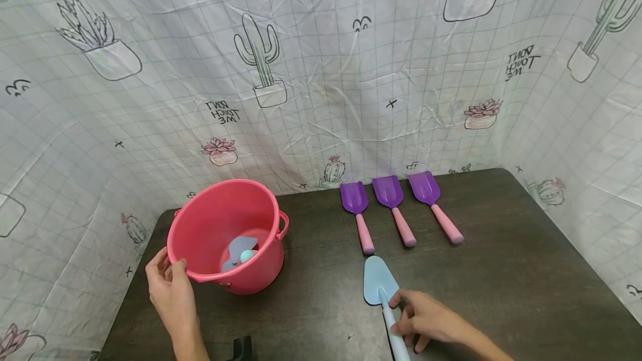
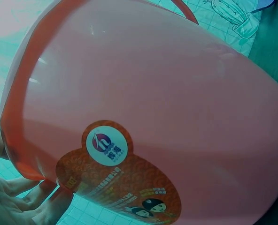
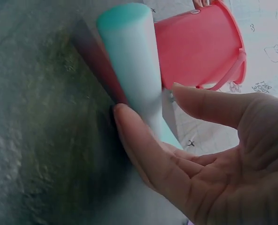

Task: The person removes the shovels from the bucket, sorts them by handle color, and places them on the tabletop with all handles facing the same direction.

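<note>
A pink-red bucket stands on the left of the dark table. My left hand grips its near left rim, thumb over the edge and fingers outside; in the left wrist view the bucket's wall fills most of the picture. Inside lie a grey-blue flat piece and a light teal rounded end, partly hidden. A light blue trowel lies near the table's front, blade pointing away. My right hand is around its handle; fingers lie by the handle, while the thumb shows a gap from it.
Three purple shovels with pink handles lie side by side along the back: left, middle and right. A white cactus-print cloth hangs behind and at both sides. Something small and black juts in at the bottom edge.
</note>
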A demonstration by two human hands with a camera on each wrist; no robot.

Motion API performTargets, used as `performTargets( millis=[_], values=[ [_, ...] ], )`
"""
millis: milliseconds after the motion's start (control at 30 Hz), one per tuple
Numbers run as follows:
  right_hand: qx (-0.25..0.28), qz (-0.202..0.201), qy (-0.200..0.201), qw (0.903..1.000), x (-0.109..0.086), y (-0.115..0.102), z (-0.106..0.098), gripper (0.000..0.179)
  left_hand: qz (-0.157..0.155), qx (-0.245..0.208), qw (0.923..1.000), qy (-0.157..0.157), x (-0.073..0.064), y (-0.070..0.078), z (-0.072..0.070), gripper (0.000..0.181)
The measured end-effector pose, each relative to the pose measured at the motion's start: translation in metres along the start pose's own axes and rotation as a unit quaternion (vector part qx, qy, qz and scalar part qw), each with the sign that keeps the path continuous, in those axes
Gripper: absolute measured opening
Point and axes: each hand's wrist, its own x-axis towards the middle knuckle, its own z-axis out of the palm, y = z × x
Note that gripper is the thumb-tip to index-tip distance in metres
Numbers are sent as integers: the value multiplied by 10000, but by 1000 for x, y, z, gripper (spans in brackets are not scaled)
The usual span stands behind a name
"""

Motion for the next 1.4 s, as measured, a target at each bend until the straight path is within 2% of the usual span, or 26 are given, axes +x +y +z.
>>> performTargets(
  millis=[233, 467, 1000, 1400],
  values=[
    [-632, -250, -6, 9977, 5, -4, -11, 34, 85, 104, 9999, -13, -1, 0, 0, 49],
    [-565, -532, 231, 9967, 2, -21, -10, 23, 67, 130, 9999, -7, -1, 0, 0, 49],
    [-908, -1129, 324, 9889, 8, -54, -12, 23, 82, 170, 9998, 3, -1, 1, 0, 48],
    [-1160, -1407, 393, 9825, 11, -83, -13, 24, 70, 155, 9999, -9, 0, 1, 0, 48]
  ],
)
